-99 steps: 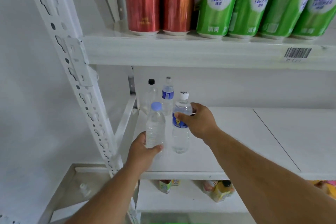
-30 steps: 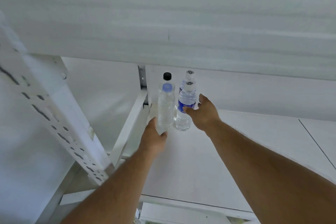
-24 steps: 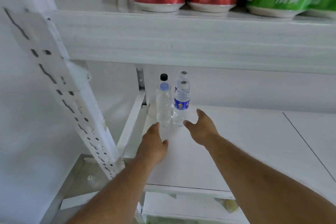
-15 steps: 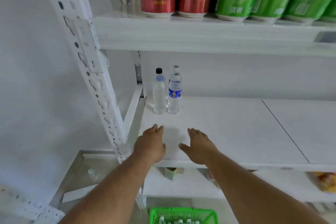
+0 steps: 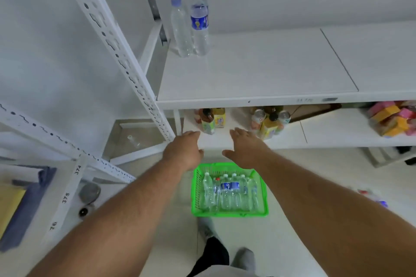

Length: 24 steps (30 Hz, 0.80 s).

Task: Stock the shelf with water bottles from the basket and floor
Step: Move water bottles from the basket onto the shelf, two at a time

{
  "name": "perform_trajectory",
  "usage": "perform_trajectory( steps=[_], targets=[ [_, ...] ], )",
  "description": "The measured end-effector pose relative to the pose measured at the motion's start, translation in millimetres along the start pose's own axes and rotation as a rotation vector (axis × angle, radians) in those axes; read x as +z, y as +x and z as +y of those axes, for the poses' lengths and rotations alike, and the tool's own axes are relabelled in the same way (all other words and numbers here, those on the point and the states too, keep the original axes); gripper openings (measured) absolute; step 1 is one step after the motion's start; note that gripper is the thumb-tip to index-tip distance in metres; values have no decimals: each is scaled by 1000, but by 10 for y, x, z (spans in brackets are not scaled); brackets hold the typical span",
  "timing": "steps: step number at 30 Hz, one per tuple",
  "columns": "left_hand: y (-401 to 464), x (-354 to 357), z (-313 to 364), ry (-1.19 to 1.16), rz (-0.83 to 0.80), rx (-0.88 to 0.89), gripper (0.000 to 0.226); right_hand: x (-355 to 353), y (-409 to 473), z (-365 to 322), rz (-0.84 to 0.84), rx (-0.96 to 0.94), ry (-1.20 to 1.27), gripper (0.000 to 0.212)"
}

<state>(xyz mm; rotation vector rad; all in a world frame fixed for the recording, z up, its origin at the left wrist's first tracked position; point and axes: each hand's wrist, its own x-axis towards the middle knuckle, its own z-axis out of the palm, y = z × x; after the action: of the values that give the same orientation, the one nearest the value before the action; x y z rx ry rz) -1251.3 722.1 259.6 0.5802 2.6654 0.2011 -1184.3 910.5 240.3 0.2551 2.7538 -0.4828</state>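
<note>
White shelving fills our view, clear plastic water bottles (image 5: 190,27) tucked into the shelf's (image 5: 258,69) back-left corner, seemingly four, while our left hand (image 5: 183,152) and right hand (image 5: 244,150), both empty and loose-fingered, hang above the green plastic basket (image 5: 229,190), likely for more.

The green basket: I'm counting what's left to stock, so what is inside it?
The green basket on the floor holds clear water bottles, packed side by side, some with blue labels. Roughly six show; they overlap, so any beneath are hidden.

left hand (image 5: 184,153), right hand (image 5: 244,153) empty | above basket (image 5: 229,213) | bottles (image 5: 191,27) on shelf (image 5: 258,74)
</note>
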Motion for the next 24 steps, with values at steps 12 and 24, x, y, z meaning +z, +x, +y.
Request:
perform_trajectory(
  steps=[12,24],
  targets=[
    [-508,1068,-132,-98,-237,-98,70,926,-662,346,-186,172,99,79],
    [-385,1412,-871,-215,-360,-118,75,1345,-687,-91,-312,341,98,79]
  ],
)
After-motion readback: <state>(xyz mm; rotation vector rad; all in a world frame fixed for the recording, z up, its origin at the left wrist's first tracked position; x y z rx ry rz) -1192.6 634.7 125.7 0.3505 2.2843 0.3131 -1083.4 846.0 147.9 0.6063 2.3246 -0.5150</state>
